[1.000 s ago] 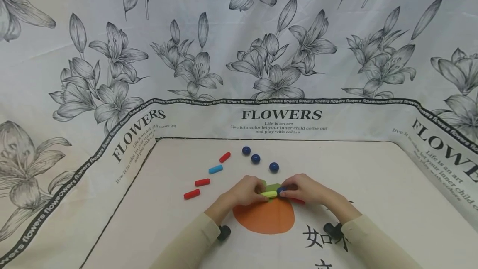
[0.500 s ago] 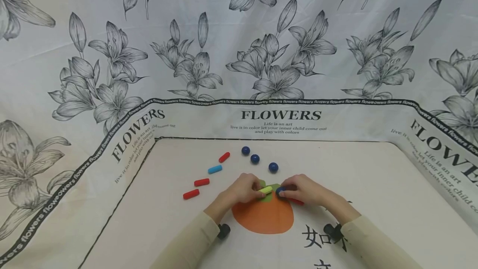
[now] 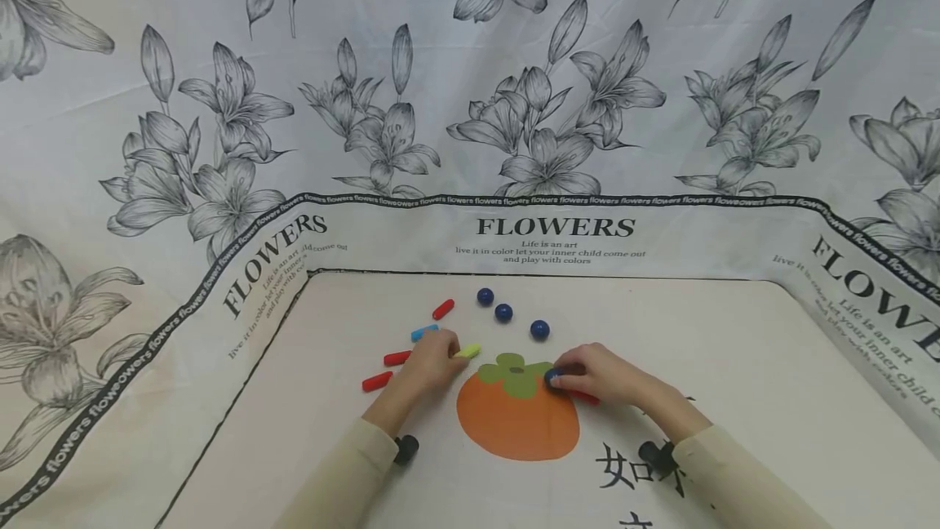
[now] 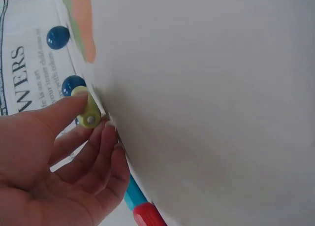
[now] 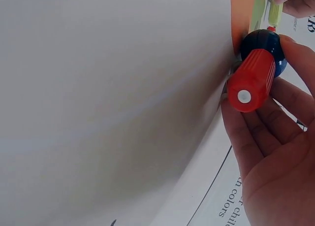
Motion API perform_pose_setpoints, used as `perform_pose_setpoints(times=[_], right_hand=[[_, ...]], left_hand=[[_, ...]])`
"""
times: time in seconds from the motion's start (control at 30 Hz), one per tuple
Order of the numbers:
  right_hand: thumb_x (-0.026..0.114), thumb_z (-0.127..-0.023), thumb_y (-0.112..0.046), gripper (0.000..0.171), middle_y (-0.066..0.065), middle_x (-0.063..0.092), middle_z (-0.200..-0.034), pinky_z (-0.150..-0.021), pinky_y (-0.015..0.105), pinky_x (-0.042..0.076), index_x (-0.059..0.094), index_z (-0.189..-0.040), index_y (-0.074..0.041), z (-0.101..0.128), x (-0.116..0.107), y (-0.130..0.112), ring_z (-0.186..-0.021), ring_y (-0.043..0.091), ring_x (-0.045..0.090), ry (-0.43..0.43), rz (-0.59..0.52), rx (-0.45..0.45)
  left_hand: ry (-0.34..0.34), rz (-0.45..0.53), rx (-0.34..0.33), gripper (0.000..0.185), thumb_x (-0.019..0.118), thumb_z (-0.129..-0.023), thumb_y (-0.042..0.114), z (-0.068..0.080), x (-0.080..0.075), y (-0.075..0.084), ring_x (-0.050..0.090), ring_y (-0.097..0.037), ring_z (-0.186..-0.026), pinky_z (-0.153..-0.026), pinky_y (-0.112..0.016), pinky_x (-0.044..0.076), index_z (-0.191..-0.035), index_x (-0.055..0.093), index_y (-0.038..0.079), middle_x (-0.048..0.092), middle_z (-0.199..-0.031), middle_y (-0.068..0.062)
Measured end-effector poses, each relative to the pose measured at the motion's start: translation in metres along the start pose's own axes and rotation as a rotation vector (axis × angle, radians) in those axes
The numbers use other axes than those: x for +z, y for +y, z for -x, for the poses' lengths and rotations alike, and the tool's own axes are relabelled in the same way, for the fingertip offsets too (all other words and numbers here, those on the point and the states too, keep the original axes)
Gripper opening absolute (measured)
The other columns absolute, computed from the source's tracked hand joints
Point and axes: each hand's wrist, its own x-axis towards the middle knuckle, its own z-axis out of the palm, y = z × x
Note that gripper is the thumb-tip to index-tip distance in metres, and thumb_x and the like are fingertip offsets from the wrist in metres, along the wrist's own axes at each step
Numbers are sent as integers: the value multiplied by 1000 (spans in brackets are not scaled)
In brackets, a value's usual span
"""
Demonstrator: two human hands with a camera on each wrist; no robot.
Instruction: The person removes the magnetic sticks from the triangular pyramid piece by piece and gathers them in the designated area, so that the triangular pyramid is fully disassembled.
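My left hand [image 3: 433,362] pinches a short yellow-green magnetic building rod [image 4: 89,108] between thumb and forefinger, low over the cloth left of the printed persimmon [image 3: 517,423]. A small metal dot shows on the rod's end in the left wrist view. Over the persimmon's right edge, my right hand [image 3: 598,374] holds a dark blue ball [image 5: 261,41] between thumb and fingers. A red magnetic building rod [image 5: 252,83] sticks out from that ball toward the right wrist. In the head view the fingers partly cover ball and rod.
Three loose dark blue balls [image 3: 503,313] lie behind the persimmon. Left of them lie a red rod [image 3: 444,309] and a blue rod [image 3: 423,333], the latter partly behind the left hand. Two more red rods [image 3: 378,381] lie nearer. A flower-printed curtain [image 3: 470,104] rises behind.
My left hand has drawn the yellow-green rod away from the blue ball and carried it left, uncovering the persimmon's green leaves. The right hand stays in place with ball and red rod.
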Motion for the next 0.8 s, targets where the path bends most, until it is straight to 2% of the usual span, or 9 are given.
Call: perform_pose_setpoints(times=[0.2,0.43,0.63,0.8], right_hand=[[72,-96,-28,23,-9,73,-98,-89,34,54,77,-108,-10,0,0,0,-91,10,63,-1,5,7],[72,-96,-29,23,-9,73,-96,-86,32,54,77,-107,-9,1,0,-1,-88,10,62,-4,-7,8],[72,-96,-29,16,-12,68,-83,-75,27,52,77,-97,-14,-1,2,-2,-77,7,58,21,41,8],[72,-96,-34,20,-12,59,-67,-62,26,46,75,-84,-18,-1,4,-6,-66,9,54,66,124,58]], left_hand=[[63,-85,-8,17,78,-92,19,-5,-5,-9,55,-22,-83,-78,-36,52,-95,66,7,58,-85,-5],[74,-111,-82,22,80,-90,20,-7,-9,-8,57,-22,-81,-82,-37,55,-100,67,6,60,-88,-6],[66,-105,-88,24,80,-90,19,-6,-9,-8,58,-22,-84,-86,-39,56,-104,67,5,61,-91,-7],[54,-97,-71,22,79,-91,18,-4,-10,-8,58,-22,-83,-87,-40,56,-104,67,5,62,-90,-6]])
